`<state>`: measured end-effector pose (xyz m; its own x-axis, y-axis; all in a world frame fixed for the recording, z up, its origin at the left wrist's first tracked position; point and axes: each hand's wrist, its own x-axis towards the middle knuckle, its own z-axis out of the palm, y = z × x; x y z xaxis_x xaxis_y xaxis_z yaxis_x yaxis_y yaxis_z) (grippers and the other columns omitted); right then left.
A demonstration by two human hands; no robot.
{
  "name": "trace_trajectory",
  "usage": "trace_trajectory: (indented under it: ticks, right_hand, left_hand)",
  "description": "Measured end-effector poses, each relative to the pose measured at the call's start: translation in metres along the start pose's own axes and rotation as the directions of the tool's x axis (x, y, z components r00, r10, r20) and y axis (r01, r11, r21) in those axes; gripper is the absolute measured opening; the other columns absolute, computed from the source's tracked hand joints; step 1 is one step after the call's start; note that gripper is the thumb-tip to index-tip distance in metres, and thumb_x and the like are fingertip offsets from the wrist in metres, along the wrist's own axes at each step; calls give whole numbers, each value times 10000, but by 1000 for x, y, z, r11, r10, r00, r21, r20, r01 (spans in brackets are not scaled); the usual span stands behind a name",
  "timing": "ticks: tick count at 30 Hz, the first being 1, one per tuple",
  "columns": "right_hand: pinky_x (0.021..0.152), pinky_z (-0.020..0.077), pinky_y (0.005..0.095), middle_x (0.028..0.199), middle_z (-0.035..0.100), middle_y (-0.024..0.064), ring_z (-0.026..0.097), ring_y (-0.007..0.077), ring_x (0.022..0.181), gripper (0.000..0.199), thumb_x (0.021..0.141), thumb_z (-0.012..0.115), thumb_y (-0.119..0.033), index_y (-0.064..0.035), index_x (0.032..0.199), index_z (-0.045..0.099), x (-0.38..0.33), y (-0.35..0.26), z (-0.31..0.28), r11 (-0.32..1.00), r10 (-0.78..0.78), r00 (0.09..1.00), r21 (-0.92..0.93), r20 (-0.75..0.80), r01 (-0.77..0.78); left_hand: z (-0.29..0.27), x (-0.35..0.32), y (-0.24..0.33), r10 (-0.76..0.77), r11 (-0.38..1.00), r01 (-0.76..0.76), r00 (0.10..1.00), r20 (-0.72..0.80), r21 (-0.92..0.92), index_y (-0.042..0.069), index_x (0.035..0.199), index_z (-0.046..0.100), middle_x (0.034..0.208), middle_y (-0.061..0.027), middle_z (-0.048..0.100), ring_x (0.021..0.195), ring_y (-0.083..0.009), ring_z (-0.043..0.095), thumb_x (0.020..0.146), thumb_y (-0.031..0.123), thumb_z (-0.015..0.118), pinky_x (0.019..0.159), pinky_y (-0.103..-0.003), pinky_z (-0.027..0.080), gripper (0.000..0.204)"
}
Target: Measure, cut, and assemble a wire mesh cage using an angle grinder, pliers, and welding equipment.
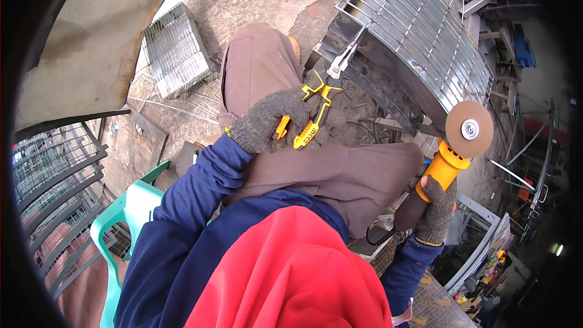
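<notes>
My left hand (pixel 271 123), in a dark knitted glove, is closed around a pair of pliers (pixel 322 111) with yellow and black handles. The handles are spread apart, and the long metal jaws point up and right to the lower edge of a wire grid (pixel 404 15). Whether the jaws grip a wire I cannot tell. My right hand (pixel 435 206), gloved too, grips a yellow angle grinder (pixel 445 169) by its body, off to the right. A round brown disc (pixel 469 129) is fitted on the grinder, its flat face showing; whether it spins is not clear.
The grid lies over a curved sheet-metal body (pixel 388 76) ahead of my knees. A smaller wire rack (pixel 177 51) lies on the ground at far left, below a large brown panel (pixel 91 30). A green plastic chair (pixel 136 206) is at my left. Metal scraps and frames (pixel 480 225) crowd the right.
</notes>
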<state>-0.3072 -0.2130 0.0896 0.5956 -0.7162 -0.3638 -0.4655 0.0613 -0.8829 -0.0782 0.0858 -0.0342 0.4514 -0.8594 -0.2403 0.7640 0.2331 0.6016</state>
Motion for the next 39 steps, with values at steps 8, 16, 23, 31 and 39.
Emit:
trace_trajectory:
  ticks: [8,16,23,31,39]
  right_hand:
    - [702,520,283,974,597,41,602,153,799,542,725,797,-124,-44,1192,534,-1,-14,10,1000,-22,1000,-11,16,22]
    - [674,545,302,948,626,71,630,182,776,509,747,767,-153,-5,1179,543,3,-30,15,994,-47,994,-93,94,56]
    - [773,524,322,975,650,59,635,172,847,510,727,816,-177,-32,1147,567,25,-89,25,946,-153,973,-259,172,194]
    - [798,528,332,990,658,79,641,178,854,591,716,795,-201,-33,1231,556,86,-158,47,646,-266,848,-569,458,509]
    - [877,503,331,1140,624,78,588,156,971,794,687,779,-171,-37,1403,463,141,-179,76,460,-252,664,-516,704,722]
  left_hand:
    - [36,5,24,-68,994,82,981,-181,74,1,1122,599,920,-67,652,720,-150,638,822,113,642,633,-257,532,323]
    - [25,23,18,-239,962,264,934,-264,64,30,991,647,879,-42,657,700,-112,619,794,142,715,610,-242,510,236]
    - [-10,36,18,-290,949,303,948,-134,86,27,974,639,861,-48,656,706,-113,622,767,97,702,608,-229,499,228]
    - [-12,47,32,-246,962,253,966,-77,103,-3,1035,633,918,-59,654,733,-110,629,735,33,652,608,-212,520,303]
    - [-21,67,20,-180,969,200,974,-139,143,-3,1054,632,891,-44,641,768,-120,615,711,3,656,655,-219,515,344]
